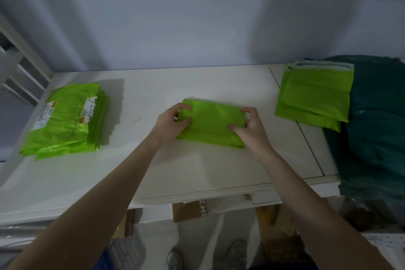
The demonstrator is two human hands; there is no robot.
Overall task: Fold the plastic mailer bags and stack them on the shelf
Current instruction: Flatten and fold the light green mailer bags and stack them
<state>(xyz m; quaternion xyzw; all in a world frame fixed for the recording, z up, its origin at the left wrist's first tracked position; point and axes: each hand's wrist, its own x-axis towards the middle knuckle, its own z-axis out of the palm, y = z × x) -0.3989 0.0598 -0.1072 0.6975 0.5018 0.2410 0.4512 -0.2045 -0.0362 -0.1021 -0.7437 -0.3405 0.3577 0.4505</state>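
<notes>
On the white shelf (pixel 208 166), mid-surface, one folded green mailer bag (pixel 211 124) lies flat. Two hands grip it: the left hand (pixel 173 123) pinches its left edge between thumb and fingers, and the right hand (pixel 249 129) pinches its right edge the same way. At left sits one stack of green mailers (pixel 65 120) bearing two white labels. At right, two unfolded green mailers (pixel 315 94) overlap, touching a dark teal pile (pixel 377 120).
</notes>
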